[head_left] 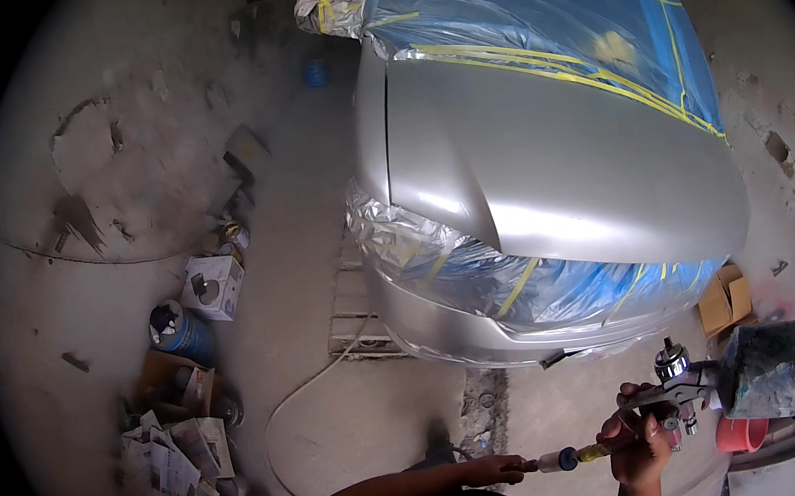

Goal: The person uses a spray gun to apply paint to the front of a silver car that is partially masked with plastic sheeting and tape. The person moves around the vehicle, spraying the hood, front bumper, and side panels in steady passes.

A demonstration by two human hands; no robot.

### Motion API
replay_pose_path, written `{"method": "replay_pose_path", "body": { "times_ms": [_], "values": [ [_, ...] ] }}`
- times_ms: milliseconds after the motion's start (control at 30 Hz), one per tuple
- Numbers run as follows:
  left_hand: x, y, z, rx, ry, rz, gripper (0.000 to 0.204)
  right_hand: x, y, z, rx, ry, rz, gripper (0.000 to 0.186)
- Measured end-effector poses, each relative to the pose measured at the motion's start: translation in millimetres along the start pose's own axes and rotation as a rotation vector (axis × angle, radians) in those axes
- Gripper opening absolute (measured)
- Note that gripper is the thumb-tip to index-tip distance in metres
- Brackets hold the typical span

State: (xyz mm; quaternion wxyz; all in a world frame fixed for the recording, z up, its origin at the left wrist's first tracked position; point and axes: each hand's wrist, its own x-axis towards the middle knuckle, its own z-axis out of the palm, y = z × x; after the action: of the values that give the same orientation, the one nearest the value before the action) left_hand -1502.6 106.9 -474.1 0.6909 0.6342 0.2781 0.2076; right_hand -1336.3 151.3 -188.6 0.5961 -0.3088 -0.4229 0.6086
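Observation:
My right hand (640, 450) is wrapped round the handle of a paint spray gun (681, 391). The gun is tipped on its side, its large paint-stained cup (769, 370) out to the right. A coupling (557, 461) joins the gun's handle end to the air line. My left hand (492, 470) is closed on the hose end beside that coupling. Beyond both hands stands a car with a silver hood (562, 153) and silver bumper (454, 324). Blue film (518, 13) and yellow tape cover its windshield; wrinkled film (557, 289) masks the front between hood and bumper.
An air hose (283, 405) curves across the floor at left, near a wooden pallet (352, 321). Along the left wall are a white box (213, 287), a blue drum (184, 338) and piled cardboard (173, 465). A red bucket (742, 435) and cardboard box (725, 299) stand at right.

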Motion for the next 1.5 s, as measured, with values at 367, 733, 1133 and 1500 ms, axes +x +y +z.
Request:
{"method": "replay_pose_path", "body": {
  "times_ms": [367, 733, 1133, 1500],
  "values": [
    [-209, -99, -31, 0.810, 0.365, -0.723, 0.025, -49, -72, 58, -0.171, 0.098, -0.283, 0.051],
    [-497, -168, -37, 0.574, 1.044, -1.146, 0.027, -122, -51, 131, -0.203, 0.479, -0.317, 0.047],
    [-584, -190, -144, 0.544, 1.170, -0.690, 0.043, -155, 71, 214, -0.483, 0.705, -0.448, 0.042],
    [-598, -167, -266, 0.540, 0.992, -0.697, 0.022, -102, 189, 234, -0.393, 0.675, -0.297, 0.039]
  ]
}}
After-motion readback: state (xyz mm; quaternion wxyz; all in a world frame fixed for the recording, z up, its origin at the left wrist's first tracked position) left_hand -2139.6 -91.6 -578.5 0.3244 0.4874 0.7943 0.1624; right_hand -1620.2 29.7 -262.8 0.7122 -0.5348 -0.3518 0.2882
